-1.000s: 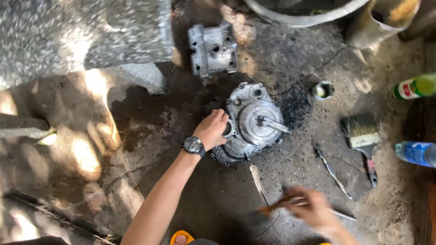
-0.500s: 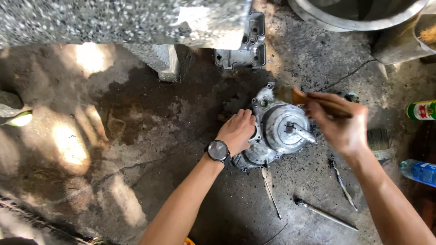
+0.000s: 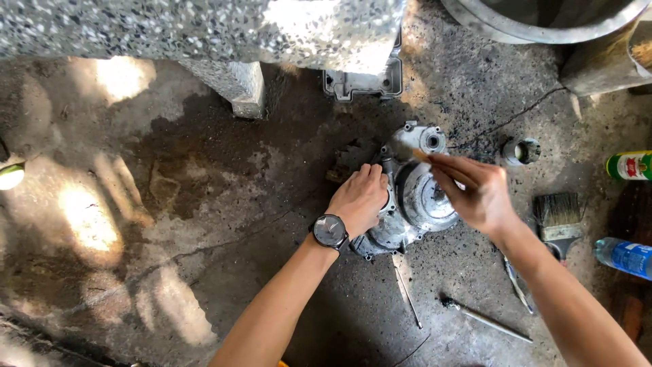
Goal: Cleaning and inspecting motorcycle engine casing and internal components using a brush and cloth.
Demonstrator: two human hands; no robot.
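A grey metal engine cover (image 3: 415,204) lies on the stained concrete floor (image 3: 204,204). My left hand (image 3: 360,198), with a black wristwatch on the wrist, presses on the cover's left edge. My right hand (image 3: 475,194) is over the right half of the cover, fingers closed on a small wooden-handled brush (image 3: 422,155). The brush tip points up-left, near the round boss at the top of the cover. My right hand hides the middle of the cover.
A second metal cover (image 3: 363,81) lies half under a speckled stone bench (image 3: 204,30). A small round cup (image 3: 521,151), a wide paintbrush (image 3: 559,217), a green bottle (image 3: 630,165), a blue bottle (image 3: 625,255) and thin tools (image 3: 485,319) lie at the right. A large basin (image 3: 543,20) stands at the top.
My right hand picked up the small brush from the floor, brought it over the cover and has now moved it left and down onto the cover. The view shifted slightly.
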